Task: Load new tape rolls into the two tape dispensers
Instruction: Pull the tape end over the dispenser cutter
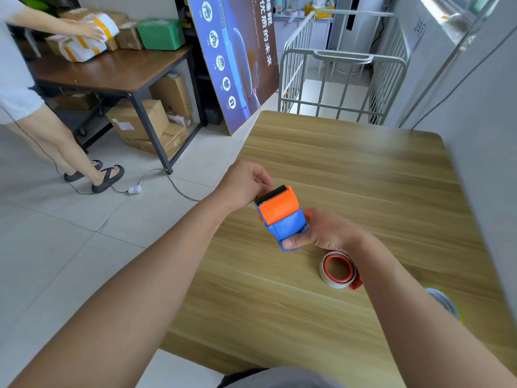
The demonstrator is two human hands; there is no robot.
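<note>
A blue tape dispenser (282, 217) with an orange cover and a black strip at its far end is held above the wooden table (349, 163). My right hand (321, 233) grips its blue near end from the right. My left hand (246, 183) pinches its far end by the black strip. On the table below my right wrist lies a clear tape roll with a red core (337, 270), with a red piece (355, 284) partly hidden beside it. Another roll-like object (444, 302) shows past my right forearm, mostly hidden.
Another person stands at the left, hands on parcels (84, 37) on a dark table (117, 71) with cardboard boxes beneath. A cable and white plug (135, 189) lie on the tiled floor. A poster board (237, 51) and metal cage trolley (341, 74) stand behind the table. A grey wall runs along the right.
</note>
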